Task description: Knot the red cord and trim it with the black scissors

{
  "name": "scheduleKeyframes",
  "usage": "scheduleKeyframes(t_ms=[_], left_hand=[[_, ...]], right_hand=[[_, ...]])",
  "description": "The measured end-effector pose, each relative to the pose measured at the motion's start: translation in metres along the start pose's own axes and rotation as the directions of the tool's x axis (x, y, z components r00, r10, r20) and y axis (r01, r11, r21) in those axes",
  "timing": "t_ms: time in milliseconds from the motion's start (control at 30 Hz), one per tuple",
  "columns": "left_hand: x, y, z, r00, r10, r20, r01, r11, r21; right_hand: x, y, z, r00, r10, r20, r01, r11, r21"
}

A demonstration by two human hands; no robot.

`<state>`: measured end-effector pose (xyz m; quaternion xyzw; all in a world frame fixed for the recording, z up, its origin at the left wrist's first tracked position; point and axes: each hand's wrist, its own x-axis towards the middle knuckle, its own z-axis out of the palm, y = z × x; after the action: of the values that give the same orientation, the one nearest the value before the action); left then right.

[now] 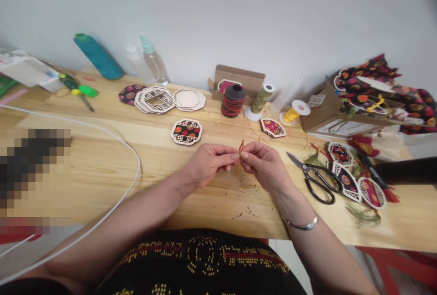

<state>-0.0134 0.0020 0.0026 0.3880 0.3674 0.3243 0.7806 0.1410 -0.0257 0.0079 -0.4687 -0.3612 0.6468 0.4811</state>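
My left hand (209,163) and my right hand (264,164) meet above the middle of a wooden table (102,167). Both are closed in a pinch on a short piece of red thread (241,145) that loops up between the fingertips. A silver bangle sits on my right wrist. Just beyond my hands lies an octagonal wooden lattice piece backed with patterned fabric (186,131). A fan-shaped piece (272,127) lies to its right. Behind them stands a dark spool wound with red thread (233,101).
Black scissors (316,178) lie right of my hands beside several decorated pieces (355,181). Green (261,98) and yellow (294,113) spools, cardboard boxes (327,117), patterned cloth (385,85), stacked wooden cutouts (157,99), bottles (152,60) and a white cable (123,195) are on the table.
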Motion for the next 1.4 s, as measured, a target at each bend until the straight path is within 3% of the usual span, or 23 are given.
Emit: scheduleKeyframes(t_ms=[433, 600, 700, 867, 1167, 1233, 1400], left_hand=[[-0.003, 0.005, -0.002, 0.994, 0.005, 0.111, -0.011, 0.998, 0.056], [-0.002, 0.003, -0.001, 0.999, 0.025, 0.048, -0.028, 0.997, 0.07], [-0.001, 0.003, 0.0, 0.998, 0.058, -0.026, -0.057, 0.997, 0.056], [0.001, 0.005, 0.0, 0.989, 0.081, -0.124, -0.077, 0.996, 0.039], [0.003, 0.002, -0.002, 0.967, 0.135, -0.218, -0.117, 0.989, 0.091], [0.004, 0.002, -0.002, 0.964, 0.123, -0.234, -0.111, 0.992, 0.067], [0.005, 0.001, -0.001, 0.961, 0.038, -0.274, -0.058, 0.996, -0.064]], right_hand=[[-0.004, -0.007, -0.003, 0.991, 0.021, 0.129, -0.024, 0.999, 0.025], [-0.003, -0.008, -0.002, 0.999, 0.0, 0.037, 0.002, 0.998, -0.06], [-0.003, -0.01, -0.002, 0.998, -0.049, -0.049, 0.038, 0.978, -0.207], [-0.005, -0.011, -0.004, 0.971, -0.235, -0.049, 0.17, 0.816, -0.552], [-0.01, -0.004, 0.0, 0.921, -0.388, -0.035, 0.273, 0.707, -0.653], [-0.013, 0.0, 0.003, 0.89, -0.456, 0.014, 0.325, 0.611, -0.722], [-0.014, 0.012, 0.005, 0.809, -0.526, 0.261, 0.431, 0.229, -0.873]])
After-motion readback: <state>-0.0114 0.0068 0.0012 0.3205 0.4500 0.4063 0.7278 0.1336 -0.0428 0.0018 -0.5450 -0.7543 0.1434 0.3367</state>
